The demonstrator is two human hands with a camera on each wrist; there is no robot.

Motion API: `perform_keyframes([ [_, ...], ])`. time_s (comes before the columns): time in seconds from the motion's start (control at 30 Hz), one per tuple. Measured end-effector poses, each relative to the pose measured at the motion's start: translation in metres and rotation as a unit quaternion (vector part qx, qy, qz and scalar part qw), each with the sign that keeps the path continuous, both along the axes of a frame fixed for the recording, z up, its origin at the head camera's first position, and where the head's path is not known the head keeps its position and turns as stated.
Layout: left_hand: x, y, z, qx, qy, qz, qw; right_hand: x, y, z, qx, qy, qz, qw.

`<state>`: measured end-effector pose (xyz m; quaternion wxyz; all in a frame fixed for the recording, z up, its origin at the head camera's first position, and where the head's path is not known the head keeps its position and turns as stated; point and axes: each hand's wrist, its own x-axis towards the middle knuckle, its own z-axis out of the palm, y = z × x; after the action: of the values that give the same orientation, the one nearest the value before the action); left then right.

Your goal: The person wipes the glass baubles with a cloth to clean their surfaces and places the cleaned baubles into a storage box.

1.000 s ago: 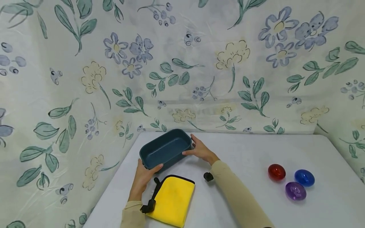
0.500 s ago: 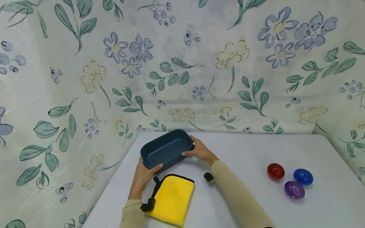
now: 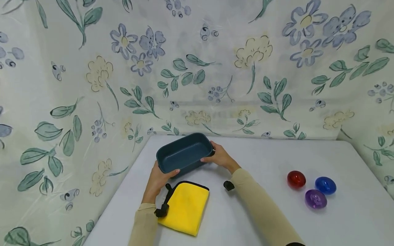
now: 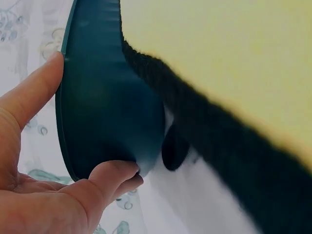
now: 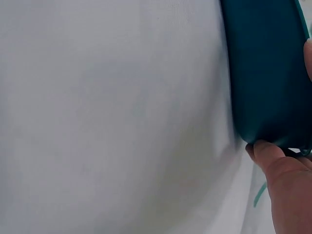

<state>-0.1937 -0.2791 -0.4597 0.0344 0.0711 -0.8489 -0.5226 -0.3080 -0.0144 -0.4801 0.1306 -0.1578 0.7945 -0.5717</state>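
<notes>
A dark teal rectangular container point(image 3: 184, 152) is held between both hands near the table's back left, tilted so its hollow faces me. My left hand point(image 3: 166, 173) grips its near left corner, thumb on the rim. From the left wrist, that left hand point(image 4: 73, 161) has its fingers curled under the container point(image 4: 107, 107). My right hand point(image 3: 210, 155) grips the right end, thumb on the rim. In the right wrist view only one fingertip point(image 5: 273, 161) shows, under the container's point(image 5: 268, 73) end.
A folded yellow cloth point(image 3: 185, 207) with black trim lies just in front of the container. Red point(image 3: 296, 179), blue point(image 3: 325, 185) and purple point(image 3: 315, 199) glossy eggs sit together at the right. Floral fabric hangs behind and beside the white table point(image 3: 264, 160).
Both hands keep their hold on the container, which has shifted slightly to the right. My right fingers have wrapped closer round its end.
</notes>
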Motion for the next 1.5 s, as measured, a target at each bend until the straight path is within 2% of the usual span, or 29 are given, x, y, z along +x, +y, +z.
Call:
perform_keyframes([
  [0.13,-0.008,0.006,0.004,0.002,-0.001,-0.014,0.9999,-0.003,0.010,-0.001,0.002,-0.001,-0.019,1.000],
  [0.27,-0.010,0.013,0.006,-0.009,-0.008,-0.022,0.9997,-0.001,0.017,-0.002,-0.002,-0.004,-0.032,0.999],
  [0.5,-0.012,0.024,0.004,-0.026,-0.015,-0.026,0.9992,0.007,0.030,-0.003,-0.010,-0.008,-0.041,0.999],
  [0.9,-0.027,0.049,0.002,-0.021,-0.024,-0.048,0.9983,0.015,0.062,-0.003,-0.002,-0.026,-0.077,0.997],
  [1.27,-0.038,0.066,-0.001,-0.029,-0.043,-0.080,0.9954,0.025,0.087,-0.008,0.016,-0.013,-0.105,0.994],
  [1.5,-0.044,0.080,0.001,-0.039,-0.049,-0.110,0.9919,0.035,0.106,-0.010,-0.008,0.010,-0.116,0.993],
])
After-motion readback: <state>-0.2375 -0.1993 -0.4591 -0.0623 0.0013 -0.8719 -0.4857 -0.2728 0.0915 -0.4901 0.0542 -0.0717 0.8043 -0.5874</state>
